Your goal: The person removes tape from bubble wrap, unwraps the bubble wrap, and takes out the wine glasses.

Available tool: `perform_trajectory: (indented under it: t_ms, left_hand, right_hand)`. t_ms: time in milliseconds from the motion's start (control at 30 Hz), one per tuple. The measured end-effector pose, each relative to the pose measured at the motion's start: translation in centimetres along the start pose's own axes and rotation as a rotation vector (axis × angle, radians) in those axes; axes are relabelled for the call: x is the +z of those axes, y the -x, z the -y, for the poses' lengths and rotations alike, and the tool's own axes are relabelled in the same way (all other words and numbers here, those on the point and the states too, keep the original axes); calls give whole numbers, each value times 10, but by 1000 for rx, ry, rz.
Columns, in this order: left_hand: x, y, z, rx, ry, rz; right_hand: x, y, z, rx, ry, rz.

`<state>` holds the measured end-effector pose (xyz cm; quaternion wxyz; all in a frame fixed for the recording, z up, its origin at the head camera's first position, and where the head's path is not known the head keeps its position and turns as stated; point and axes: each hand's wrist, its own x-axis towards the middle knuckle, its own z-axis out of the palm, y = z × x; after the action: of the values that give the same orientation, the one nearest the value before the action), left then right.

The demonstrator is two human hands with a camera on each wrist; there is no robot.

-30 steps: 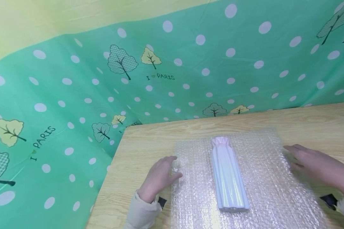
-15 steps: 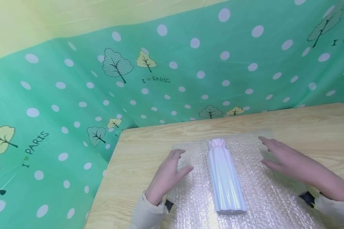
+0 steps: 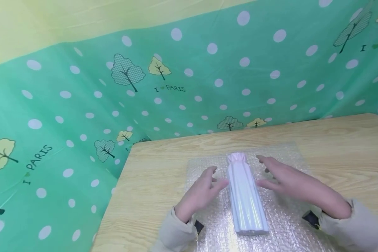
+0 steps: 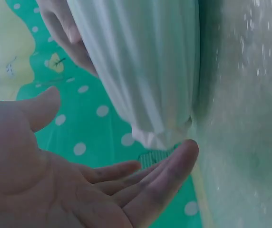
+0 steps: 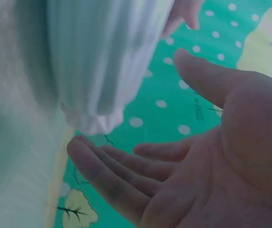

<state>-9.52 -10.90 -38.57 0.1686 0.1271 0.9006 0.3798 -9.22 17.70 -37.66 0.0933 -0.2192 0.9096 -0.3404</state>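
Observation:
A glossy pleated vase (image 3: 247, 197), pale blue with a pinkish neck, lies on its side on a sheet of bubble wrap (image 3: 285, 227). Its neck points toward the far side of the table. My left hand (image 3: 203, 190) hovers at the vase's left, thumb spread from relaxed fingers; in the head view the thumb tip appears very near the vase. Across from it, my right hand (image 3: 286, 178) is held at the vase's right with the thumb apart. Both wrist views show the palms turned to the vase (image 4: 145, 61), with nothing in their grasp.
The wood-grain table (image 3: 154, 168) extends around the wrap on the left, far and right sides. Behind and left hangs a green dotted curtain (image 3: 182, 105) with printed trees. A small black device (image 3: 312, 219) sits at the right wrist.
Both hands have moved inward from the edges of the bubble wrap to either side of the vase. The vase stays in place on the wrap; the head view has shifted slightly.

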Motion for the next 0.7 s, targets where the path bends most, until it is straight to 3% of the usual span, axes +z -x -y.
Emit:
perform_trajectory:
  t_ms: [133, 333, 467, 700]
  left_hand:
    - [9, 0, -3, 3, 19, 53]
    - [16, -1, -6, 44, 47, 126]
    - [21, -2, -5, 73, 139, 175]
    - [24, -5, -3, 189, 297, 275]
  right_hand:
    - [10, -1, 6, 22, -35, 4]
    - [20, -1, 8, 30, -127, 71]
    - [27, -3, 8, -15, -142, 55]
    - [33, -4, 8, -50, -143, 34]
